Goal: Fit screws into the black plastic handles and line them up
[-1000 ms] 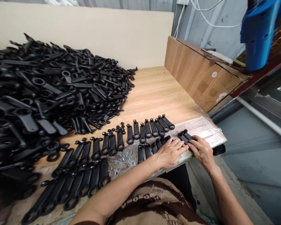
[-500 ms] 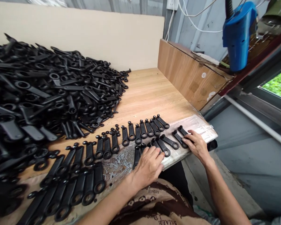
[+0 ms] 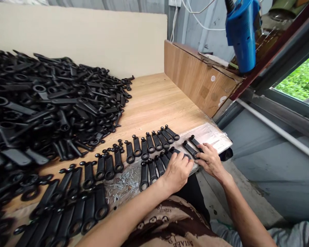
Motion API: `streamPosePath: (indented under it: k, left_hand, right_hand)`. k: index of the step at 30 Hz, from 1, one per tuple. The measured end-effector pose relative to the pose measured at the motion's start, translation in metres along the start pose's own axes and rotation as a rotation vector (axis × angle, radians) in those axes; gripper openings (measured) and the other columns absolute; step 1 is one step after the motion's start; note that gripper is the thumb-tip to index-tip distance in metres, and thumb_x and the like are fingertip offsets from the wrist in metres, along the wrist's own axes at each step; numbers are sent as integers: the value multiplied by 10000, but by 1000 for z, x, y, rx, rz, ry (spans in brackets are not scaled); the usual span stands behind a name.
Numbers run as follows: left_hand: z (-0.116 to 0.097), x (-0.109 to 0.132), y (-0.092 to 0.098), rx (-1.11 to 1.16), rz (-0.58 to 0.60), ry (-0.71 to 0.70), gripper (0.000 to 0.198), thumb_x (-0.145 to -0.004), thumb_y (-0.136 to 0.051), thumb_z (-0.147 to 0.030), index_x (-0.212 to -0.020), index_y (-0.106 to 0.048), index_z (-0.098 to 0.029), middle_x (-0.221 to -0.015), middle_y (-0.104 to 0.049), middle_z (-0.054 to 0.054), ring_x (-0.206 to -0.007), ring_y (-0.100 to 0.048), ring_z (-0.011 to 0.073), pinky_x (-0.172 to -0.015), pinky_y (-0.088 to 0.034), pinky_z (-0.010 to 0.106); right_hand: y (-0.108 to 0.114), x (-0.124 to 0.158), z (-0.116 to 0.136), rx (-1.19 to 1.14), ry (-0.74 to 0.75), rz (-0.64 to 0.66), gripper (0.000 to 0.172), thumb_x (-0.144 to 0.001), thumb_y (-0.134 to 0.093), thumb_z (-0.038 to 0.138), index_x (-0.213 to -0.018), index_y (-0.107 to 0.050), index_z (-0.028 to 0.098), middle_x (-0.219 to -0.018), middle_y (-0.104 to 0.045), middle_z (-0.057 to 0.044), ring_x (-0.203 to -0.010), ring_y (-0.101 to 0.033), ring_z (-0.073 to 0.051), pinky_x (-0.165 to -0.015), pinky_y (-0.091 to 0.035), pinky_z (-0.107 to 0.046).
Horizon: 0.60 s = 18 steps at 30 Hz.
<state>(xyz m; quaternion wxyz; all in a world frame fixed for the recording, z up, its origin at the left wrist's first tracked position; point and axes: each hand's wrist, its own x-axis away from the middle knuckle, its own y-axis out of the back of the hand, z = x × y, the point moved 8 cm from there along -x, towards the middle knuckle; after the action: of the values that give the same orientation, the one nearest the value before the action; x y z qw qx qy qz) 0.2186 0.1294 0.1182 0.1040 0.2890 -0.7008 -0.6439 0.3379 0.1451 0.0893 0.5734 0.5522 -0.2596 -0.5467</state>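
Note:
My left hand [image 3: 177, 172] lies with its fingers spread over the right end of a row of black ring-ended wrench-shaped pieces [image 3: 152, 171]. My right hand [image 3: 210, 162] is just to its right, its fingertips on two similar pieces [image 3: 190, 149] lying slanted on a clear plastic sheet [image 3: 206, 134]. Part of those pieces is hidden beneath my fingers. More pieces stand side by side in rows [image 3: 144, 145] on the wooden table [image 3: 151, 103]. A big heap of them [image 3: 48, 103] covers the table's left side. Small silver screws [image 3: 122, 185] lie scattered between the rows.
A blue device [image 3: 242, 34] hangs at the upper right, above an upright wooden board [image 3: 198, 77]. A cream panel [image 3: 77, 37] stands behind the heap. The table's near edge drops off beside my right hand, with a concrete floor [image 3: 249, 185] below.
My left hand has moved right and forward, now covering the pieces that lay loose near the right hand. Those pieces sit closer together. The whole view has shifted as my head turned.

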Motion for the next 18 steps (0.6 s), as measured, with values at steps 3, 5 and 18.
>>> streamPosePath:
  k: [3,5,18]
  left_hand:
    - [-2,-19,-18,-12,5,-17,265,-825,-374,-108,-1049,-515,-102,-829,-579,88,-858,-488,248,-715,-367,395]
    - [-2,-23,-26,-15,13,-17,280,-809,-379,-93,-1059,-506,-90,-799,-586,87,-843,-493,251,-710,-369,396]
    - [-4,-4,-14,22,85,-27,473,-713,-461,-82,-1182,-407,-65,-898,-601,96,-902,-499,244,-824,-352,424]
  right_hand:
    - [1,-1,1,-5,11,-24,122,-804,-559,249,-837,-672,217,-1074,-603,-64,-1131,-406,-290,-910,-357,-436]
    - [1,0,0,-23,6,-39,142,-816,-531,235,-840,-669,214,-1045,-621,-56,-1124,-415,-277,-904,-359,-421]
    - [9,4,9,-62,40,-98,185,-835,-517,273,-935,-653,197,-1078,-633,-67,-1125,-446,-279,-924,-377,-431]
